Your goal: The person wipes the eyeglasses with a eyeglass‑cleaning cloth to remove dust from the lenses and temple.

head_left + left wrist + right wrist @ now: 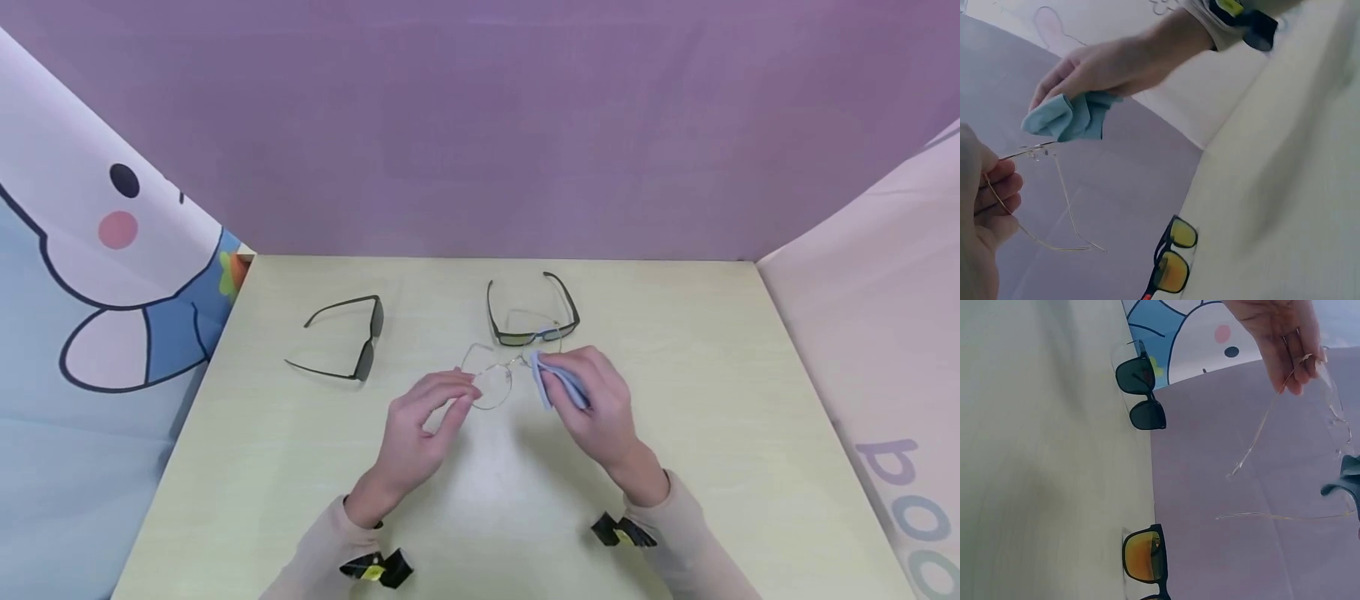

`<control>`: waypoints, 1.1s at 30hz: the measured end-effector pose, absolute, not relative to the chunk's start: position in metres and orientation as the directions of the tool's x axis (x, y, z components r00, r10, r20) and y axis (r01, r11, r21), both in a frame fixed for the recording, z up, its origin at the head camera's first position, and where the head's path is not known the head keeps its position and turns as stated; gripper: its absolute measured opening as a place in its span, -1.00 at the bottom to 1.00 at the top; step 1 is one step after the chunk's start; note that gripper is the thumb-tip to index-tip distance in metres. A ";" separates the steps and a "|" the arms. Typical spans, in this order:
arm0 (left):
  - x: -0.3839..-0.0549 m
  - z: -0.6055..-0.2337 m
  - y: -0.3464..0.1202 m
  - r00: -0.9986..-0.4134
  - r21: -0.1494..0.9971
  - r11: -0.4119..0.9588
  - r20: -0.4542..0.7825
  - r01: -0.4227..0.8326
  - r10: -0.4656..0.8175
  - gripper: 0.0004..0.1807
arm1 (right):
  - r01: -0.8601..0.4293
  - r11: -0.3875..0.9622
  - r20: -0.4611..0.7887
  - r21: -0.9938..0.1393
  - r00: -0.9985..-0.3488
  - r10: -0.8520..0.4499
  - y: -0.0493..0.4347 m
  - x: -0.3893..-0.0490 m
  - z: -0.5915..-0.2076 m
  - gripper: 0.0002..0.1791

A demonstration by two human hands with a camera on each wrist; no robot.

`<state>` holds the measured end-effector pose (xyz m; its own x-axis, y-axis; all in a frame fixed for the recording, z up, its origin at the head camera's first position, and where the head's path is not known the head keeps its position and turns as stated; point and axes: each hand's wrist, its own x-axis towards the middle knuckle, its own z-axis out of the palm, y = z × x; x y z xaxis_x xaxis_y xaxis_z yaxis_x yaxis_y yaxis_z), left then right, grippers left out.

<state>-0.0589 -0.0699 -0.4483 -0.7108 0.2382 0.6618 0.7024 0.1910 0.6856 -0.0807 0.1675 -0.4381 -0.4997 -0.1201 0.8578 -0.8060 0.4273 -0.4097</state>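
Observation:
Thin wire-rimmed eyeglasses [493, 389] with clear lenses are held up above the table between both hands. My left hand [427, 421] pinches them at one end of the frame, by the left lens. My right hand [600, 408] grips a folded light-blue cloth [558, 382] against the other lens, which the cloth mostly covers. From the left wrist view, the cloth [1072, 117] looks bunched under the right fingers, and the temples of the glasses [1066, 249] stretch out unfolded. The right wrist view shows only an edge of the cloth [1342, 482].
Dark sunglasses [364, 360] lie unfolded on the table at the left. Black-framed sunglasses with yellowish lenses [516, 339] stand behind the hands, temples pointing back. A purple backdrop [480, 133] rises at the table's far edge, with printed cloth on both sides.

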 end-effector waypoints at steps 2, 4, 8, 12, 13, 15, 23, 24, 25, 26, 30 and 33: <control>-0.062 -0.449 -0.071 -0.639 0.569 0.294 0.713 0.768 0.290 -0.86 | -0.803 0.420 0.853 -0.424 -0.509 -0.113 0.166 -0.080 -0.436 -0.70; -0.064 -0.448 -0.073 -0.572 0.450 0.369 0.736 0.813 0.362 -0.76 | -0.798 0.411 0.845 -0.440 -0.523 -0.111 0.166 -0.080 -0.435 -0.70; -0.068 -0.446 -0.076 -0.449 0.200 0.465 0.726 0.862 0.520 -0.62 | -0.789 0.396 0.816 -0.471 -0.560 -0.145 0.163 -0.079 -0.433 -0.68; -0.073 -0.444 -0.081 -0.320 -0.085 0.497 0.670 0.864 0.670 -0.66 | -0.757 0.383 0.748 -0.530 -0.630 -0.210 0.161 -0.076 -0.432 -0.70; -0.074 -0.444 -0.082 -0.283 -0.164 0.494 0.650 0.854 0.705 -0.67 | -0.745 0.380 0.726 -0.548 -0.649 -0.226 0.160 -0.076 -0.431 -0.73; -0.077 -0.443 -0.084 -0.208 -0.314 0.470 0.604 0.825 0.769 -0.68 | -0.719 0.389 0.683 -0.576 -0.685 -0.254 0.159 -0.075 -0.428 -0.79; -0.091 -0.432 -0.092 0.004 -0.612 0.315 0.461 0.725 0.887 -0.67 | -0.642 0.554 0.485 -0.530 -0.765 -0.423 0.145 -0.078 -0.411 -0.85; -0.093 -0.429 -0.092 0.024 -0.636 0.297 0.445 0.713 0.895 -0.67 | -0.636 0.573 0.456 -0.518 -0.771 -0.444 0.143 -0.078 -0.408 -0.86; -0.095 -0.427 -0.092 0.043 -0.654 0.280 0.433 0.703 0.901 -0.67 | -0.630 0.589 0.431 -0.506 -0.776 -0.460 0.142 -0.079 -0.406 -0.87; -0.096 -0.425 -0.092 0.060 -0.667 0.266 0.423 0.696 0.904 -0.67 | -0.625 0.602 0.409 -0.497 -0.781 -0.472 0.140 -0.079 -0.403 -0.87; -0.102 -0.419 -0.092 0.107 -0.701 0.240 0.413 0.672 0.904 -0.68 | -0.600 0.643 0.349 -0.477 -0.800 -0.487 0.138 -0.081 -0.396 -0.86; -0.104 -0.419 -0.091 0.137 -0.715 0.236 0.422 0.658 0.896 -0.69 | -0.579 0.664 0.318 -0.473 -0.815 -0.485 0.137 -0.082 -0.393 -0.86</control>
